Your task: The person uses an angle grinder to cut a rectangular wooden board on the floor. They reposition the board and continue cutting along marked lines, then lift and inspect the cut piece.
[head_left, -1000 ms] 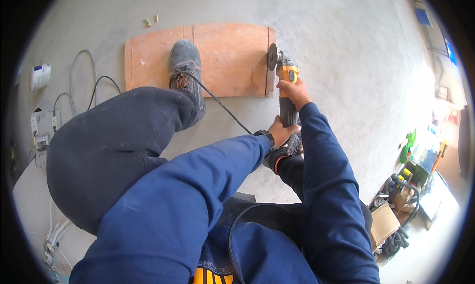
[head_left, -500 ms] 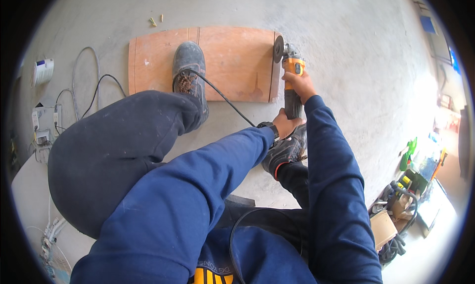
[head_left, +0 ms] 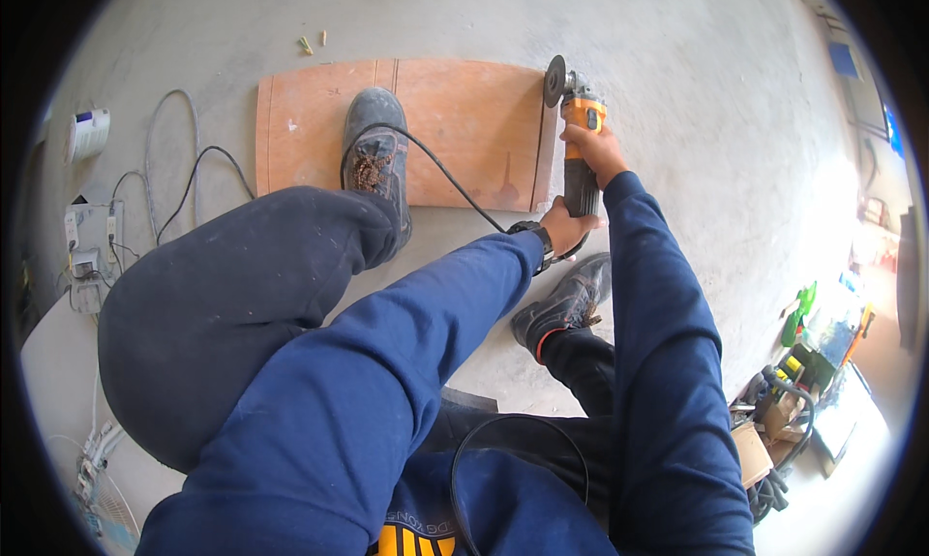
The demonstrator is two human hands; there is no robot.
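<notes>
An orange and black angle grinder [head_left: 583,113] is held upright in the view at the board's right end. My right hand [head_left: 598,151] wraps round its orange body. My left hand [head_left: 568,227] grips the rear of the dark handle, below the right hand. The grinder's dark disc [head_left: 554,81] stands at the far right corner of a reddish wooden board [head_left: 464,125]; whether it touches the wood I cannot tell. A dark line crosses the board near that end. My left shoe [head_left: 375,116] presses on the board, left of its middle.
The grinder's black cable [head_left: 440,169] loops over my left shoe. My right shoe [head_left: 573,300] stands on the concrete floor [head_left: 697,120]. At the left are a power outlet box [head_left: 89,237] and a white can [head_left: 89,135]. Assorted tools and boxes [head_left: 779,416] lie at the right.
The grinder has shifted slightly away from me and to the right, both hands with it. The disc now sits farther up along the board's end. My grip looks the same.
</notes>
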